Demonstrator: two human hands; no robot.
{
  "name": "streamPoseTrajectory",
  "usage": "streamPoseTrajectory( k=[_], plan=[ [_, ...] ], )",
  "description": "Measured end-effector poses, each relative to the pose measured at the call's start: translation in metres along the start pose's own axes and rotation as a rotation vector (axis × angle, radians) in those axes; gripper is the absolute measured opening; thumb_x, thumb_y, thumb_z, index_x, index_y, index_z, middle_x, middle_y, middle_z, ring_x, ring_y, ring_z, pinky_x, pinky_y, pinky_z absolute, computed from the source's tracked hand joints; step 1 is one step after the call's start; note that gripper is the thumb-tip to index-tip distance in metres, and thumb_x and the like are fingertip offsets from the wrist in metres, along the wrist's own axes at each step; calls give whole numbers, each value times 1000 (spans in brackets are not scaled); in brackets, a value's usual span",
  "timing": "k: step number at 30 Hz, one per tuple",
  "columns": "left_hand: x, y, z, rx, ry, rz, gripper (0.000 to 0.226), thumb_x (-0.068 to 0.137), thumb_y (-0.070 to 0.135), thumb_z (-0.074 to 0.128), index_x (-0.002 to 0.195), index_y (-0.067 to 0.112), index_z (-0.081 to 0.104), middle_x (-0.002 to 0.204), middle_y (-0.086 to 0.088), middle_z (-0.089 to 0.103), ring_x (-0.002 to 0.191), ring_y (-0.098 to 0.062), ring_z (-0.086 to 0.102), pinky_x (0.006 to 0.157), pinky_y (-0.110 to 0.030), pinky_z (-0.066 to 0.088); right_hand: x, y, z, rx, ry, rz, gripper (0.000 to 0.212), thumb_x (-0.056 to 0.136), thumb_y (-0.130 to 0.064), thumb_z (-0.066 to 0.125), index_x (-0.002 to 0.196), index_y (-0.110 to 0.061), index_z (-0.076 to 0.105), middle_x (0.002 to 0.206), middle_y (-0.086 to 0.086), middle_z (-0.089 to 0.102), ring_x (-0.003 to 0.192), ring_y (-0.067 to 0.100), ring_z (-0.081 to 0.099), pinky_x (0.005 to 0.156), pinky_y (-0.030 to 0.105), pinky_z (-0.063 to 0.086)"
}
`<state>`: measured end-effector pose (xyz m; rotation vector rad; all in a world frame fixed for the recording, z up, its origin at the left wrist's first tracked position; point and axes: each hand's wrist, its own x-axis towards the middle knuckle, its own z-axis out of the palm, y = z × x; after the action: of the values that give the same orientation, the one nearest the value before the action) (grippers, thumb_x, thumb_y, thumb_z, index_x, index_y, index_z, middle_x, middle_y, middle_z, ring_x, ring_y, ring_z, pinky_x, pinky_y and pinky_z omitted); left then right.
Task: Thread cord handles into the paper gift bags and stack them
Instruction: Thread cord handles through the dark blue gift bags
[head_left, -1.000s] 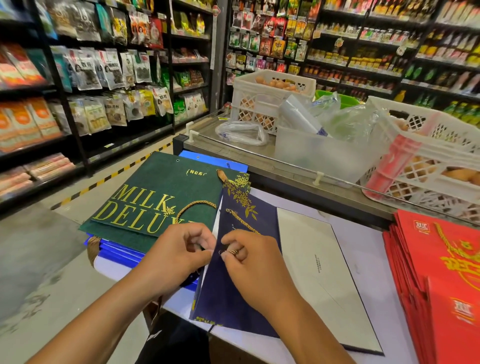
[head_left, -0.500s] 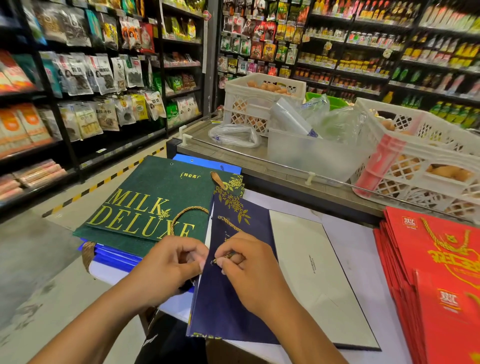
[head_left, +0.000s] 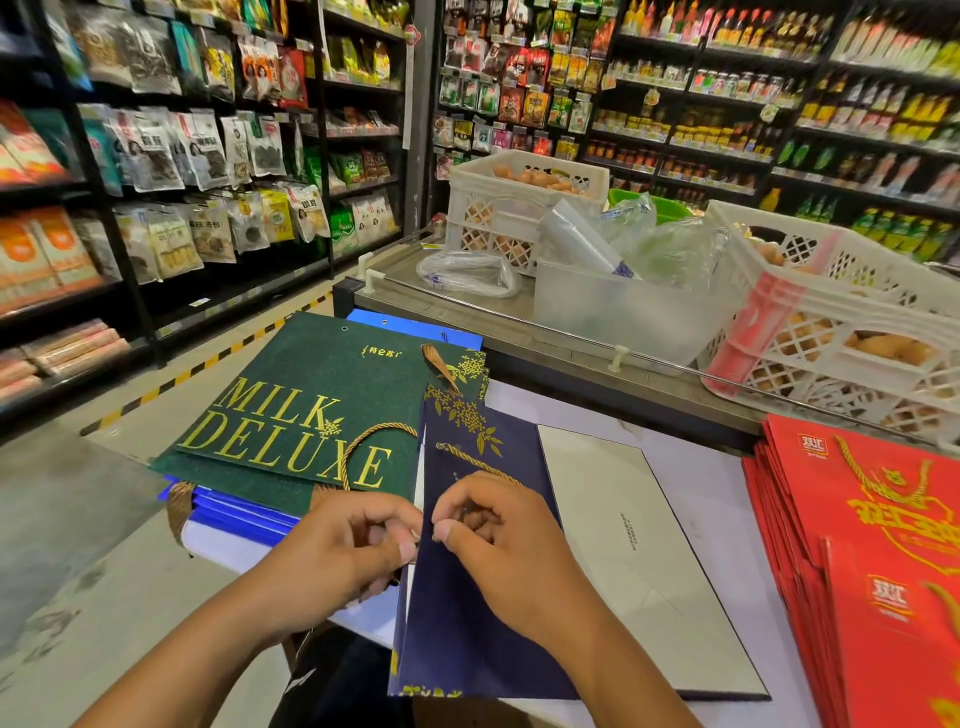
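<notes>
A flat navy paper gift bag with gold flower print lies on the table in front of me. A gold cord handle runs from a hole near its top down under my right hand, whose thumb and fingers pinch the cord's end on the bag's face. My left hand grips the bag's left edge beside it, fingers curled. To the left lies a stack of green "MILK DELUXE" bags with a gold cord loop, resting on blue bags.
A pile of red gift bags fills the table's right side. A white flat sheet lies under the navy bag. Behind stand white crates of eggs and a clear bin on a counter. Shop shelves line the aisle at left.
Both hands stay on the navy bag's upper part; my right fingers have shifted slightly along the gold cord. The view has tilted a little.
</notes>
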<state>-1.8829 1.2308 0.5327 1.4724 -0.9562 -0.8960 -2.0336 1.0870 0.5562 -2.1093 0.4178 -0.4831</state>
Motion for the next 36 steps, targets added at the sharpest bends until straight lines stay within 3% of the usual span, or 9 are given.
streamPoseTrajectory(
  k=[4,10,16,20,23,27,29,32,36],
  plan=[
    [-1,3,5,82,15,8,27,94,-9,62,79,13,69,62,-15,59,51,-19,52,49,-25,37,-3,1,4,49,8,16,21,92,-9,66,88,-29,70,89,-10,67,80,13,64,76,28,56],
    [-1,5,8,45,74,45,11,88,-8,70,86,4,71,65,-27,62,54,-26,60,53,-29,38,-5,5,7,123,51,42,22,93,-10,66,88,-31,70,87,-6,71,82,18,68,83,45,59],
    [-1,5,23,-84,252,100,14,90,-7,72,84,6,70,58,-19,57,46,-25,54,53,-34,39,-9,6,9,102,198,3,25,94,-8,67,88,-32,67,87,-7,69,82,18,68,80,38,59],
    [-1,9,34,-40,210,91,27,97,-5,62,100,22,63,68,-26,63,51,-27,55,54,-40,43,-11,13,20,223,344,17,30,97,-1,62,88,-30,64,83,-2,67,73,18,69,72,36,58],
    [-2,12,38,21,205,87,36,100,-1,55,111,31,67,71,-17,67,57,-28,55,58,-39,45,-13,21,21,410,416,34,29,98,4,60,91,-23,66,81,3,68,70,22,70,68,31,57],
    [-2,8,40,152,169,88,23,94,8,71,102,29,73,71,-9,65,57,-23,55,56,-32,46,-15,24,18,355,359,46,26,97,4,60,98,-20,69,86,1,70,73,19,71,71,28,56],
    [0,5,43,140,201,52,12,86,10,74,90,22,76,72,-8,67,58,-24,56,57,-36,47,-19,24,12,142,331,13,29,96,-2,63,105,-29,69,100,-12,66,82,13,69,76,24,55],
    [3,11,47,-56,302,23,5,74,8,72,77,11,75,63,-12,57,57,-23,44,57,-35,35,-36,16,-7,-208,210,-110,36,92,-26,70,125,-37,62,126,-27,51,112,4,58,95,20,47],
    [7,34,48,-82,382,92,9,78,3,74,80,12,76,68,-24,54,62,-22,40,62,-32,29,-78,18,-40,-422,13,-242,74,87,-50,75,153,-41,41,161,-27,24,152,3,24,123,27,22]
  ],
)
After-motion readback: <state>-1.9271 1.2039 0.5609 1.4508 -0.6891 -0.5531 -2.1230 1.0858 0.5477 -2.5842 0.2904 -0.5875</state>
